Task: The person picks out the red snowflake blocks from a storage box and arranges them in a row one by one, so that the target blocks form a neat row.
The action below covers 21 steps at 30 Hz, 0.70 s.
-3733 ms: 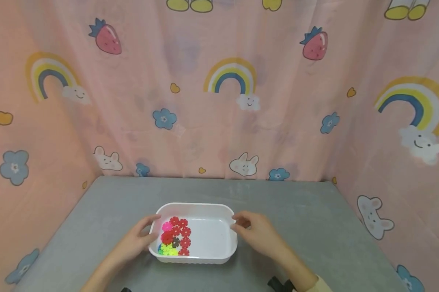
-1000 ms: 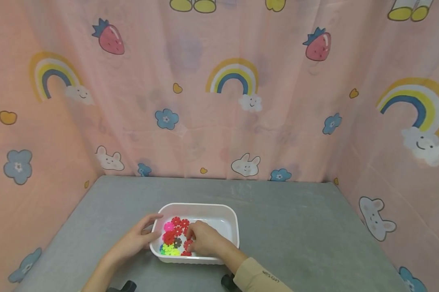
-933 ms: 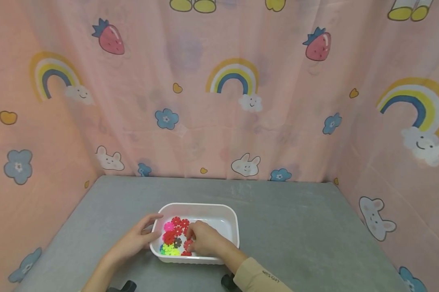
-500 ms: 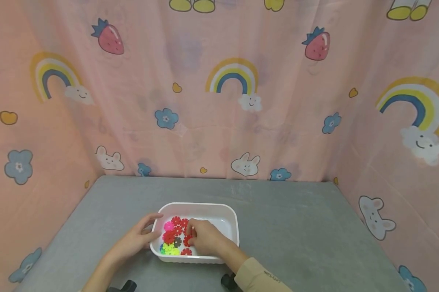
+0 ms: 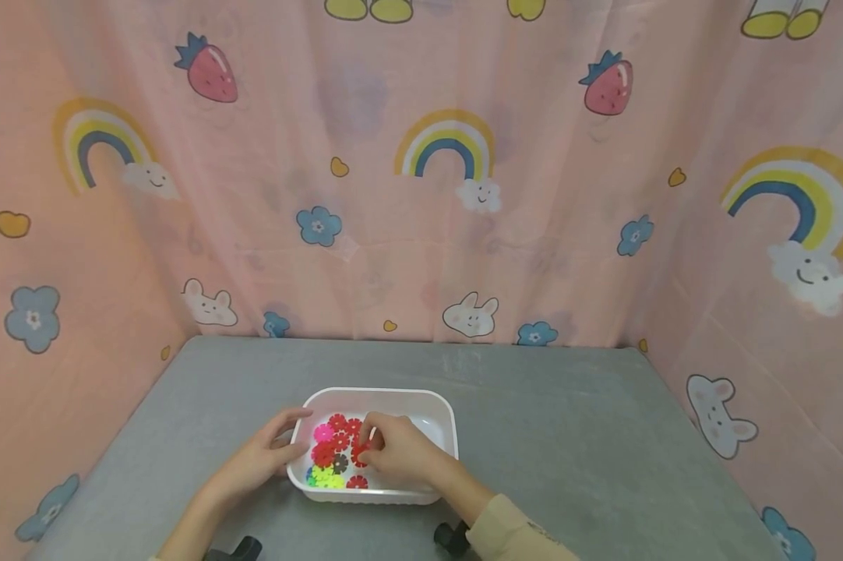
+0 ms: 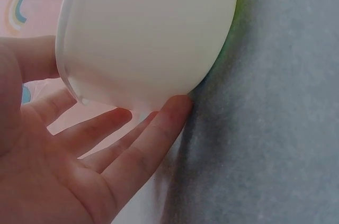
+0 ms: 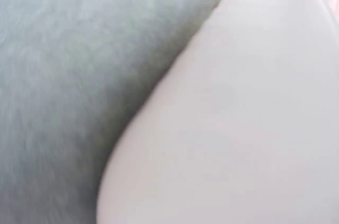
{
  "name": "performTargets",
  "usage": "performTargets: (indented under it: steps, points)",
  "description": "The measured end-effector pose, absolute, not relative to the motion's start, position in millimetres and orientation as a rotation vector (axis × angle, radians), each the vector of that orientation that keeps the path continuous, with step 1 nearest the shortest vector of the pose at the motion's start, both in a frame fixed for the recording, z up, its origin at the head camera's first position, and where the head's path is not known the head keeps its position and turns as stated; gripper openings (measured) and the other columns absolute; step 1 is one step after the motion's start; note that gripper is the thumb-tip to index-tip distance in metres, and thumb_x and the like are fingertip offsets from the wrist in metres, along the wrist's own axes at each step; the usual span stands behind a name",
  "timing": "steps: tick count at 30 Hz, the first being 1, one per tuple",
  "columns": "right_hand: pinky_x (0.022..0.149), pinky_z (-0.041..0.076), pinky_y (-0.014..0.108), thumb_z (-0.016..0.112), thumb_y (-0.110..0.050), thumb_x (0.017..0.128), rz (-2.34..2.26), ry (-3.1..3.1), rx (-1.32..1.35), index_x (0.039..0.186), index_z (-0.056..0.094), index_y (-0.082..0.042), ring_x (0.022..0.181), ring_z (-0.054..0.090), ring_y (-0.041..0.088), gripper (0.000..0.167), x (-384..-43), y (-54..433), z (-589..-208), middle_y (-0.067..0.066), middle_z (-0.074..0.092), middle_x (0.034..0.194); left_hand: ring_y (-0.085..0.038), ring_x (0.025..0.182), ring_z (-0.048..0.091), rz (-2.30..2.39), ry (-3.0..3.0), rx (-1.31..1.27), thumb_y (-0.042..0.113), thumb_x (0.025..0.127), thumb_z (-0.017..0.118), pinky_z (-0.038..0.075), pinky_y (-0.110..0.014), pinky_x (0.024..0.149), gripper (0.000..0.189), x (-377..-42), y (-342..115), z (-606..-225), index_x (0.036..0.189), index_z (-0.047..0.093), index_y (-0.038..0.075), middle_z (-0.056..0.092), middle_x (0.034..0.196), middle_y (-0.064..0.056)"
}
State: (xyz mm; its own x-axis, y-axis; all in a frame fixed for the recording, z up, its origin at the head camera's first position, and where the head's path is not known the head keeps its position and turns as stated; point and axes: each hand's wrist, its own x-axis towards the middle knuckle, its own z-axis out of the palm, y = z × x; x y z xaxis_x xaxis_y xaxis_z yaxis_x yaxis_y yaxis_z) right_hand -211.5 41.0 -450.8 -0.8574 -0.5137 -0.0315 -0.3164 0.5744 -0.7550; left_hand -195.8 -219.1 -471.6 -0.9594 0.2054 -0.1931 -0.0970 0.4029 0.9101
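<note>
A white plastic tray [image 5: 435, 405] stands on the grey table, with several notched snowflake discs in its left part. My left hand [image 5: 260, 460] holds the tray's left end; the left wrist view shows the thumb [image 6: 37, 57] over the rim and the other fingers against the outer wall. Inside the tray, my right hand [image 5: 402, 452] has its thumb and index finger together on a red snowflake disc, partly hidden by the fingers. Beside it lie other red discs [image 5: 337, 422], a pink disc [image 5: 322, 432], a dark disc [image 5: 340, 463] and yellow discs [image 5: 328, 477].
Grey table surface [image 5: 569, 436] surrounds the tray. A pink patterned curtain [image 5: 421, 257] hangs behind and at both sides. Black fittings [image 5: 453, 538] show near each wrist. The right wrist view mostly holds the tray's outer wall [image 7: 228, 118].
My right hand has come from the tray's right rim into the tray among the red discs. Over the last half second it has risen slightly. The left hand keeps its place.
</note>
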Motion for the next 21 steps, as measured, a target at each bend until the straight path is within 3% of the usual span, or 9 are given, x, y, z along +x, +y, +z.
performTargets:
  steps: [21]
  points:
    - [0.058,0.055,0.026,0.072,-0.006,0.093,-1.342,2.540,-0.736,0.099,0.060,-0.010,0.065,0.061,0.015,0.014,-215,104,-421,0.000,0.060,0.079,-0.054,0.135,0.044,1.633,2.375,0.088,0.018,0.099,0.066,0.059,-0.048,0.086,0.054,-194,-219,-470,0.148,0.046,0.011,0.031,0.158,-0.030]
